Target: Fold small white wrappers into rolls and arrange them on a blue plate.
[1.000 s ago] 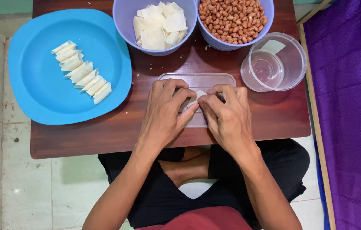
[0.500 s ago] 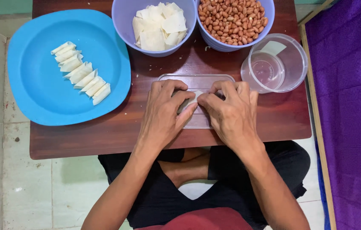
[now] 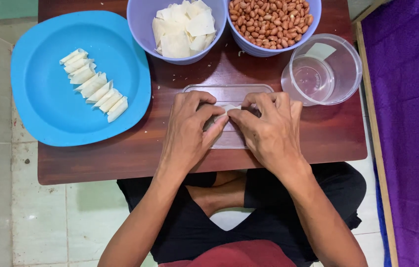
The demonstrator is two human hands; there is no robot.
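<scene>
Both hands — left hand and right hand — pinch a small white wrapper with curled fingertips over a clear tray on the table, between plate and container.

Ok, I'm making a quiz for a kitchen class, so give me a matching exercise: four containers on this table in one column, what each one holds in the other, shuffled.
Things:
1. blue plate
2. left purple bowl
3. right purple bowl
4. round clear tub

Contents:
A. peanuts
B. only a little clear liquid
C. a row of rolled white wrappers
D. flat white wrapper squares

Pairs: 1-C, 2-D, 3-A, 4-B
</scene>
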